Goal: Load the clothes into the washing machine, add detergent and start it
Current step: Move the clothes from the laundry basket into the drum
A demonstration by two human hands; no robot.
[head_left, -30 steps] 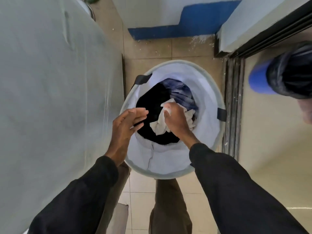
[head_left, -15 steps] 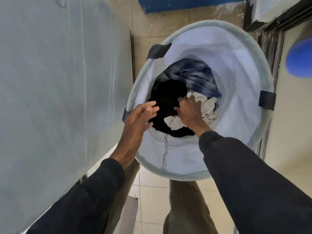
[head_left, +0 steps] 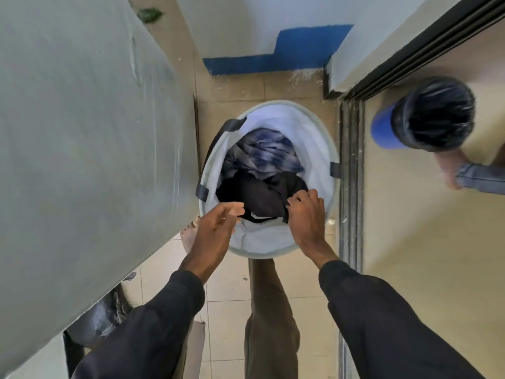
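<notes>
The black garment (head_left: 259, 192), pinched by the right hand (head_left: 307, 214), should be gathered also by the relaxed left hand (head_left: 216, 231) before it is lifted.

**Head cam, single view: steep downward look, wide-angle.**

The lens is worn on the head and faces forward and almost straight down, so straight edges bow toward the frame borders. The view centres on the laundry basket (head_left: 306, 132) on the tiled floor (head_left: 226, 310), seen from above into its mouth, with the dark garment (head_left: 257, 192) near mid-frame. Both forearms enter from the bottom edge. The left hand (head_left: 216, 228) and right hand (head_left: 306, 214) are at close range over the basket's near rim. A grey panel (head_left: 82, 132) fills the left side, very near the lens. The door track (head_left: 351, 187) and blue bin (head_left: 426, 116) sit at the right, and the bin is blurred.
</notes>
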